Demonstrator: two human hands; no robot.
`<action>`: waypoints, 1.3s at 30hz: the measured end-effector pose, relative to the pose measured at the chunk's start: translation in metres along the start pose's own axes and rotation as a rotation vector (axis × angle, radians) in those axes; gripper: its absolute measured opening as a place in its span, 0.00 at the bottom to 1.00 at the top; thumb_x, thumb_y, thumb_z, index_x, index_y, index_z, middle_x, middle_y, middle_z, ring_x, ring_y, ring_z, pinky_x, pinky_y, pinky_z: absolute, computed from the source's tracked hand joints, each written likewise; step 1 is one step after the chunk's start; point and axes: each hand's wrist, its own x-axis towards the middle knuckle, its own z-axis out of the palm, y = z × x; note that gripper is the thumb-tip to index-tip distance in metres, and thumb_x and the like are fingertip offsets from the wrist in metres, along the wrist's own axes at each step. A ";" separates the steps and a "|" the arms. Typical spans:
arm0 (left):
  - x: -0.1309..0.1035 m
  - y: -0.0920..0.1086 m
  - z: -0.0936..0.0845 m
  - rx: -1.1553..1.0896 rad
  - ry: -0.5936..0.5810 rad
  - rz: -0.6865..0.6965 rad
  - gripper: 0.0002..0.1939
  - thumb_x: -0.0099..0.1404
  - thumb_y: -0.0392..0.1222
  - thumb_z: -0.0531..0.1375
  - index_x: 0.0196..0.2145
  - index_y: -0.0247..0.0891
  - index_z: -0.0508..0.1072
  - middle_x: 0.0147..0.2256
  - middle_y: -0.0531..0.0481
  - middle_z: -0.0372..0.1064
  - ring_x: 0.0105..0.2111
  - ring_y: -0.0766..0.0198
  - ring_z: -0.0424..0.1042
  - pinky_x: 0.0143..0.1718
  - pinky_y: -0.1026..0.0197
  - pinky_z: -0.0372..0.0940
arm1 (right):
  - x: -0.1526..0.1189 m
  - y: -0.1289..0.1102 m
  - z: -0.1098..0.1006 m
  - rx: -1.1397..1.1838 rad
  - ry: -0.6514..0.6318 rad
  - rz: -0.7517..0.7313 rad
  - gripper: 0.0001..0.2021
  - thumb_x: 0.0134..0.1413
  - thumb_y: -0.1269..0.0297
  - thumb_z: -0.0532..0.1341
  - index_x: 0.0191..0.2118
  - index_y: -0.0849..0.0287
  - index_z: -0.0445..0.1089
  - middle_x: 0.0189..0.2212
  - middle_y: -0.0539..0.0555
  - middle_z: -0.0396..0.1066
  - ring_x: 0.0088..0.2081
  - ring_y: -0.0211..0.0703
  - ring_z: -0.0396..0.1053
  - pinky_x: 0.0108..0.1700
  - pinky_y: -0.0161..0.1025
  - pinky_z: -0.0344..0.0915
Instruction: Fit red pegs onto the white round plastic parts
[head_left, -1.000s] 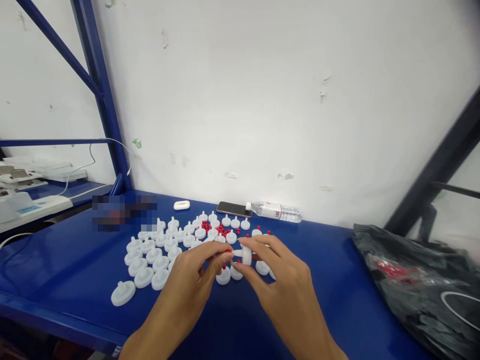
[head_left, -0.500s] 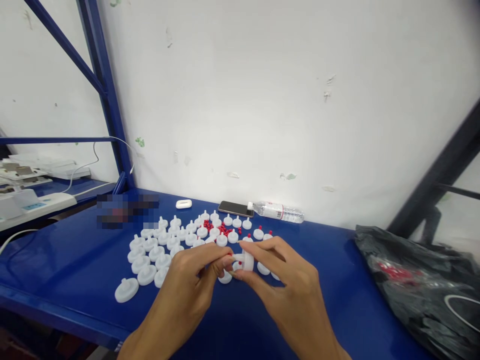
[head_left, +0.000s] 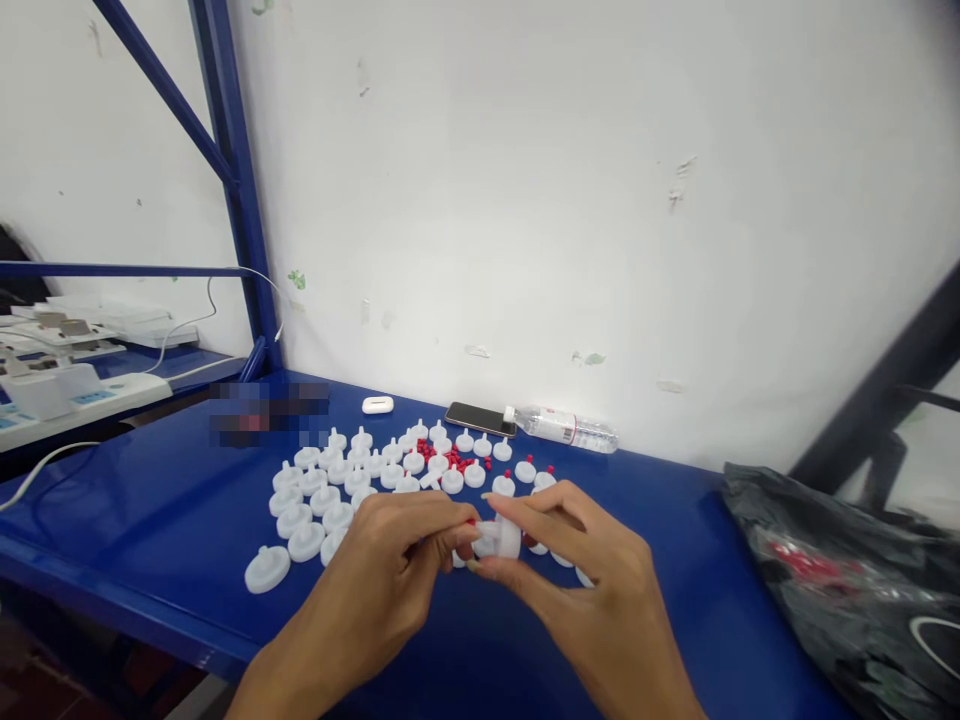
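Between thumb and fingers of my right hand (head_left: 600, 565) is a white nozzle cap (head_left: 508, 540), tilted sideways with its spout toward the left. My left hand (head_left: 390, 560) pinches a small red tip (head_left: 472, 522) at the end of that spout; the fingers mostly hide it, so how far it is seated cannot be seen. Beyond my hands many white nozzle caps (head_left: 295, 519) stand spout-up on the blue table (head_left: 187, 540). Loose red tips (head_left: 455, 459) lie among them. To the right, several caps with red tips (head_left: 526, 468) stand behind and beside my right hand.
At the wall lie a white earphone case (head_left: 377, 405), a dark phone (head_left: 480, 419) and a clear plastic bottle (head_left: 566, 429). A black plastic bag (head_left: 840, 590) covers the right side. Blue frame posts (head_left: 240, 190) rise at left, near a power strip (head_left: 112, 398).
My view has turned slightly to the left, shifting the scene rightward. The cap in my right hand is turned a little, and my left fingers remain at its spout.
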 end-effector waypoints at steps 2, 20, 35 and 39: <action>-0.001 -0.001 0.000 -0.012 -0.007 -0.008 0.16 0.73 0.36 0.53 0.27 0.38 0.71 0.22 0.57 0.67 0.23 0.73 0.67 0.29 0.68 0.57 | 0.000 -0.001 0.001 0.002 -0.003 0.004 0.19 0.51 0.72 0.73 0.50 0.57 0.79 0.35 0.51 0.73 0.35 0.35 0.74 0.37 0.30 0.71; -0.006 -0.023 -0.006 0.689 -0.231 -0.481 0.13 0.70 0.44 0.51 0.30 0.41 0.71 0.29 0.49 0.74 0.29 0.56 0.72 0.31 0.55 0.56 | -0.002 -0.005 -0.027 -0.192 0.336 0.213 0.06 0.65 0.61 0.62 0.38 0.51 0.77 0.27 0.44 0.76 0.26 0.33 0.72 0.31 0.31 0.67; 0.007 -0.008 0.063 0.094 -0.225 -0.299 0.19 0.73 0.45 0.53 0.58 0.43 0.69 0.39 0.49 0.77 0.40 0.57 0.75 0.39 0.59 0.65 | 0.000 -0.004 -0.016 -0.229 0.194 0.058 0.06 0.64 0.67 0.61 0.40 0.56 0.77 0.31 0.46 0.77 0.27 0.30 0.71 0.31 0.28 0.66; 0.007 -0.024 0.043 0.386 -0.078 -0.404 0.17 0.73 0.41 0.52 0.55 0.43 0.72 0.42 0.47 0.78 0.42 0.54 0.77 0.43 0.55 0.66 | 0.001 -0.002 -0.015 -0.224 0.182 0.105 0.07 0.65 0.67 0.61 0.41 0.54 0.77 0.31 0.45 0.78 0.26 0.29 0.72 0.31 0.27 0.67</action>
